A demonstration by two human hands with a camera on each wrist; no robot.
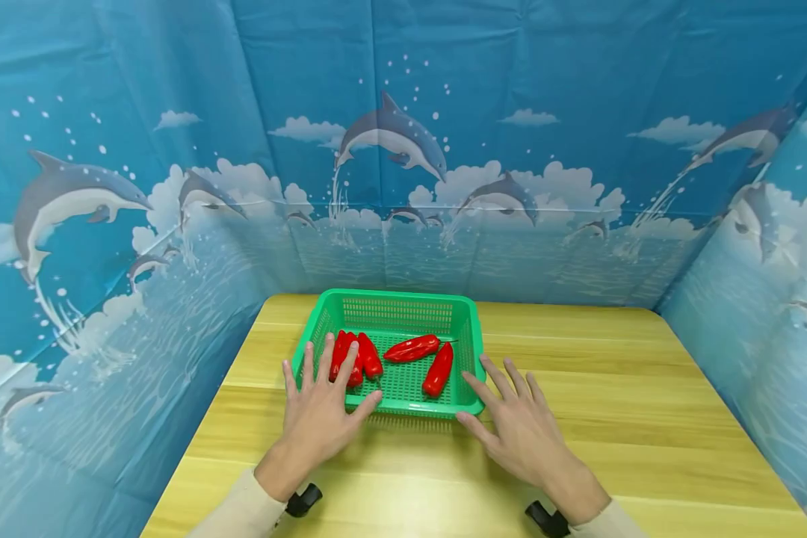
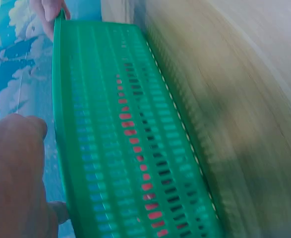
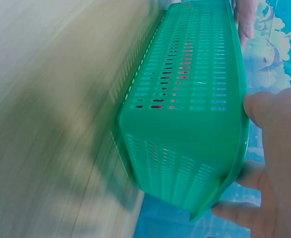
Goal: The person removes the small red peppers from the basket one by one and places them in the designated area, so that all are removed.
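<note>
In the head view a green basket (image 1: 403, 408) stands on the table with several red peppers (image 1: 412, 349) inside, some grouped at its left, two apart at its right. My left hand (image 1: 321, 418) is spread over the basket's front left corner, fingers straight above the left peppers. At the front right corner my right hand (image 1: 521, 430) is spread, its fingers close to the rim. The right wrist view shows the right hand (image 3: 279, 148) at the rim of the basket (image 3: 180, 129). In the left wrist view the left hand (image 2: 16, 173) is beside the basket (image 2: 100, 124).
The wooden table (image 1: 598, 373) extends to the right of the basket and in front of it. A blue curtain (image 1: 403, 246) printed with dolphins hangs behind the table and at both sides.
</note>
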